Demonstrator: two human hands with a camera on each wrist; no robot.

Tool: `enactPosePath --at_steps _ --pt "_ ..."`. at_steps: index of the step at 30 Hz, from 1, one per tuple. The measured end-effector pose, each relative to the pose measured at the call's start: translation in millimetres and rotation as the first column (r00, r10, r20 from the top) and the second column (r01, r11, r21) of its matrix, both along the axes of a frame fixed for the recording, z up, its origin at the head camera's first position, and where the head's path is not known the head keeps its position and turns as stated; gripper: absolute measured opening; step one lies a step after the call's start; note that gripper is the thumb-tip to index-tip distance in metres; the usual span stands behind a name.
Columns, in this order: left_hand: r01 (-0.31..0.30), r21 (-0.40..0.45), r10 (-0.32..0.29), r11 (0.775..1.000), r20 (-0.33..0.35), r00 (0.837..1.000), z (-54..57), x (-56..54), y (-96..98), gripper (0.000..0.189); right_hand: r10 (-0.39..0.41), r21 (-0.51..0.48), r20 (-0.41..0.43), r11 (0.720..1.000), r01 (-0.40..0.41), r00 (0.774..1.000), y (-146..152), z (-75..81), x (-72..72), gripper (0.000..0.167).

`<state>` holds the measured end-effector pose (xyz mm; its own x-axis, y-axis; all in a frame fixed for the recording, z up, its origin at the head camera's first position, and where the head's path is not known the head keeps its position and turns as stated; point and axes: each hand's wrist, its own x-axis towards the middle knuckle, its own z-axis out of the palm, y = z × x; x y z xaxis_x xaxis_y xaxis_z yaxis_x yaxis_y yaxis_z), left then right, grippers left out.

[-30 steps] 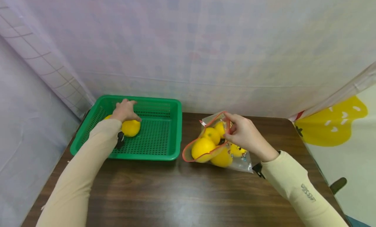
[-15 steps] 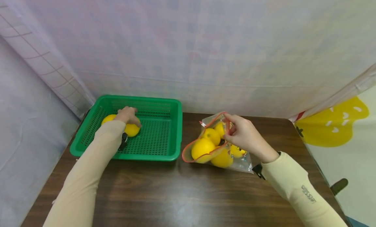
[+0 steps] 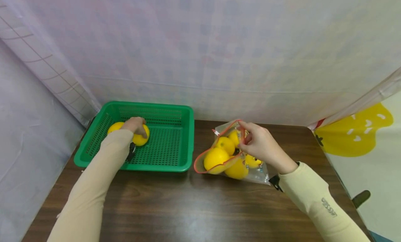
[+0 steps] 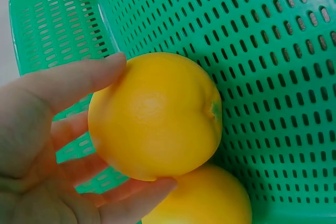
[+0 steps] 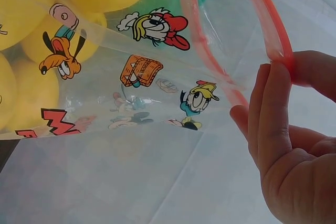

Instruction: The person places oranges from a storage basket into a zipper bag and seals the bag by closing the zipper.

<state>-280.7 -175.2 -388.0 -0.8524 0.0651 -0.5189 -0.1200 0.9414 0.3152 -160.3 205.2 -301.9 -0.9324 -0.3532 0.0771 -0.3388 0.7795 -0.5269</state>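
In the green plastic basket [image 3: 169, 168], my left hand [image 3: 134, 124] grips an orange [image 3: 141, 137], thumb on one side and fingers on the other. The left wrist view shows this orange [image 4: 157, 116] with its green stem spot facing sideways. Another orange [image 4: 210, 198] lies against it. My right hand [image 3: 258, 141] pinches the red-edged rim of a clear zip bag [image 3: 258, 174] between thumb and fingers. The bag's mouth gapes toward the basket, and several oranges [image 3: 217, 158] lie inside. Cartoon figures are printed on the bag [image 5: 173, 98] in the right wrist view.
Both basket and bag rest on a dark brown wooden table [image 3: 194, 207], the bag just right of the basket. A pale checked curtain [image 3: 219, 61] hangs behind the table. A white sheet with a yellow shape [image 3: 354, 137] hangs at the right.
My left hand has come down over the right-hand orange in the basket, its fingers closing round it. The other orange there shows more now. My right hand and the bag have stayed put.
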Motion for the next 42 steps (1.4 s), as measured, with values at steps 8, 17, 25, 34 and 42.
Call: enactPosePath --at_steps 8,17,25,34,42 --pt "-0.003 0.008 0.003 1.0 -0.014 1.0 -2.5 -1.4 0.2 0.062 -0.005 -0.005 0.011 1.0 0.005 1.0 0.0 0.4 0.5 0.066" --pt "-0.003 0.019 0.003 1.0 -0.046 0.999 -2.1 -1.4 0.5 0.062 -0.01 -0.006 0.011 1.0 0.01 1.0 -0.2 0.1 0.2 0.065" --pt "0.034 0.08 -0.024 0.996 -0.121 0.992 10.3 1.0 1.1 0.064 -0.007 -0.005 0.0 1.0 0.007 1.0 -0.1 -1.3 -1.2 0.064" --pt "0.142 0.205 -0.076 0.968 -0.3 0.951 29.9 10.1 7.5 0.065 -0.01 0.0 0.004 1.0 0.01 1.0 0.5 -1.1 -1.5 0.065" --pt "0.157 0.305 -0.03 0.939 -0.382 0.924 47.6 23.4 17.6 0.066 -0.013 0.005 -0.001 1.0 0.013 1.0 0.6 -0.9 -3.1 0.064"
